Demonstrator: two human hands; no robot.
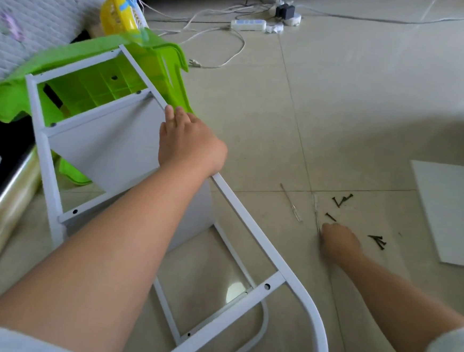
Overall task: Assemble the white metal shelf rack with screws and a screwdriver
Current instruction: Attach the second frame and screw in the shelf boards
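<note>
The white metal rack frame [251, 233] lies tilted, its far end propped on a green plastic stool [139, 65]. A white shelf panel [108, 144] sits fixed between its side rails. My left hand [189, 142] grips the right-hand rail near the panel. Down on the floor tiles, my right hand [339, 240] curls its fingers around the lower end of a clear-handled screwdriver [316, 210]. A second thin screwdriver [291, 202] lies just to the left. Several black screws [341, 200] are scattered around the right hand, more screws [378, 240] to its right.
A loose white shelf panel [452, 215] lies flat at the right edge. A power strip [248, 24] and tangled cables cross the floor at the back. A yellow basket [119, 11] and quilted bedding [29, 15] sit at far left, beside a metal bed rail [3, 213].
</note>
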